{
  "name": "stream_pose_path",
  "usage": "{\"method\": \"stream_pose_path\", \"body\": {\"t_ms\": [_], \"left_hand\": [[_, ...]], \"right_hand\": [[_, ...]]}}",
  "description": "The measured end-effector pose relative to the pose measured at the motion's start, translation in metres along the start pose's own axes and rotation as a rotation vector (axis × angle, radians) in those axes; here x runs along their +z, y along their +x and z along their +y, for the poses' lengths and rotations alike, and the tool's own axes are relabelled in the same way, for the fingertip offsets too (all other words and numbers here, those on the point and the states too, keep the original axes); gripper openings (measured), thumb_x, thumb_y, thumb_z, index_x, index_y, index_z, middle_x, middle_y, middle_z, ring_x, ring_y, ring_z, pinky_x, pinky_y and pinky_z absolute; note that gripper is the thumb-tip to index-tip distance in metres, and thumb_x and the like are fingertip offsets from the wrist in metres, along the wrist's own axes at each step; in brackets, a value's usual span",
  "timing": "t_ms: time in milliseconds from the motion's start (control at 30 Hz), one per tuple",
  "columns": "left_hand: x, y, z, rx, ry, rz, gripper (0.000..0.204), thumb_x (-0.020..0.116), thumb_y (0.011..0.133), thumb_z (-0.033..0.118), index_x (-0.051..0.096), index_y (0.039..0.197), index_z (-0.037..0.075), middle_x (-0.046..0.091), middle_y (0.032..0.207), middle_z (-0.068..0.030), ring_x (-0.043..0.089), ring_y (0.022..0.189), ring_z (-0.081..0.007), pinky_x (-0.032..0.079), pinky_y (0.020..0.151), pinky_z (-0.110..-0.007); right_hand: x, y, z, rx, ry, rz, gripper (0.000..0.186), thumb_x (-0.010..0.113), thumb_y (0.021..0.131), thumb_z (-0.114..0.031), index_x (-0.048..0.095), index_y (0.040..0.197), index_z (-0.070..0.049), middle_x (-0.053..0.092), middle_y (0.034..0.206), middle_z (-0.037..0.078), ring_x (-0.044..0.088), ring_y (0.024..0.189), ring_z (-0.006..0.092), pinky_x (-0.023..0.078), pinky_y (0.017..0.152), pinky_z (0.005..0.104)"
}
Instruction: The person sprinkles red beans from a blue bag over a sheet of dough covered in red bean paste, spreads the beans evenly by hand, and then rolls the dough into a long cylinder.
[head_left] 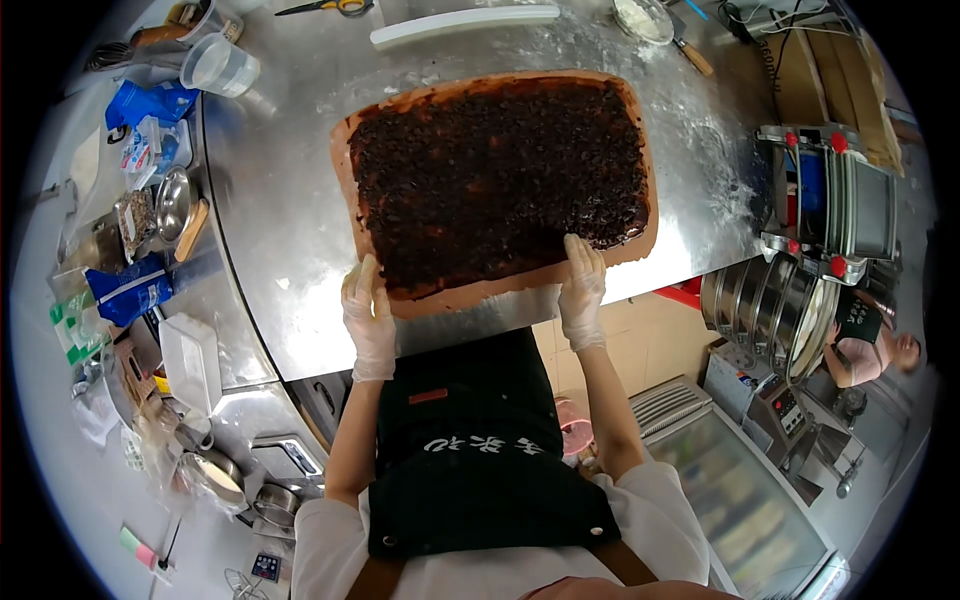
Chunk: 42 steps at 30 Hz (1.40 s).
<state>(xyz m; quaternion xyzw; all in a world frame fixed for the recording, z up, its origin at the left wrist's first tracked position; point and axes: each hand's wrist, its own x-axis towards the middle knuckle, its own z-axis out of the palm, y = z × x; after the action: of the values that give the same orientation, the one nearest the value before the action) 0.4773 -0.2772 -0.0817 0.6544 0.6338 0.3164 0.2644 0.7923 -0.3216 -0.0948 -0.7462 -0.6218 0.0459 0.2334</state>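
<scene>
A broad brown dough sheet [648, 200] lies on the steel table, covered almost to its borders with a dark, glossy, lumpy filling [490, 185]. Clear plastic gloves cover both my hands. My left hand [368, 310] is at the near left corner of the sheet, its fingers and thumb closed on the dough border. Over the near border, right of the middle, my right hand [582, 290] has its fingers drawn together, with the tips at the edge of the filling. The undersides of both grips are hidden.
Beyond the sheet lie a long white bar [465, 25], scissors [335, 7] and a bowl of white powder [645, 20]. Flour streaks the steel table [280, 230]. Packets, a plastic tub [220, 66] and a metal bowl [174, 200] crowd the left. Another person [862, 355] stands at far right.
</scene>
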Motion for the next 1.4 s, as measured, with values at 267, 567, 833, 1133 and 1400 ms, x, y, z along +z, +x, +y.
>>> {"method": "stream_pose_path", "body": {"t_ms": [267,567,833,1133,1400], "left_hand": [[0.013,-0.008,0.015,-0.035,-0.002,0.022,0.058,0.056,0.084,-0.014,0.054,0.137,0.010,0.057,0.130,-0.0143,0.054,0.123,-0.0314,0.046,0.104,-0.039],[0.031,-0.028,0.027,-0.211,-0.044,0.146,0.055,0.059,0.085,-0.013,0.058,0.134,0.010,0.060,0.121,-0.0114,0.059,0.107,-0.0227,0.048,0.096,-0.033],[0.067,-0.085,0.024,-0.104,-0.022,0.025,0.028,0.077,0.079,0.000,0.064,0.103,0.004,0.066,0.095,-0.0089,0.065,0.079,-0.0209,0.053,0.072,-0.033],[0.048,-0.075,0.020,-0.035,0.033,0.126,0.026,0.072,0.081,-0.004,0.066,0.104,0.007,0.066,0.093,-0.0113,0.065,0.081,-0.0266,0.054,0.073,-0.034],[0.051,-0.031,0.038,0.064,-0.055,0.084,0.025,0.063,0.086,-0.008,0.064,0.108,0.004,0.064,0.098,-0.0105,0.062,0.089,-0.0219,0.051,0.077,-0.030]], "right_hand": [[-0.002,-0.014,0.029,0.215,0.118,0.109,0.050,0.049,0.087,0.007,0.053,0.136,-0.001,0.060,0.130,0.022,0.053,0.124,0.0390,0.036,0.111,0.0504],[-0.011,-0.015,0.043,0.028,0.109,-0.032,0.045,0.049,0.090,0.007,0.055,0.134,0.000,0.061,0.127,0.020,0.054,0.121,0.0384,0.038,0.108,0.0501],[-0.038,-0.036,0.044,0.365,0.395,-0.059,0.046,0.055,0.095,0.002,0.052,0.140,-0.004,0.063,0.124,0.013,0.057,0.118,0.0263,0.045,0.102,0.0364],[-0.024,-0.030,0.069,0.665,0.486,0.118,0.040,0.051,0.097,0.007,0.055,0.135,-0.005,0.061,0.125,0.011,0.061,0.111,0.0192,0.048,0.100,0.0331],[-0.004,0.122,0.084,0.078,0.032,0.045,0.054,0.061,0.091,-0.006,0.046,0.142,-0.001,0.048,0.144,0.021,0.043,0.135,0.0392,0.037,0.113,0.0451]]}}
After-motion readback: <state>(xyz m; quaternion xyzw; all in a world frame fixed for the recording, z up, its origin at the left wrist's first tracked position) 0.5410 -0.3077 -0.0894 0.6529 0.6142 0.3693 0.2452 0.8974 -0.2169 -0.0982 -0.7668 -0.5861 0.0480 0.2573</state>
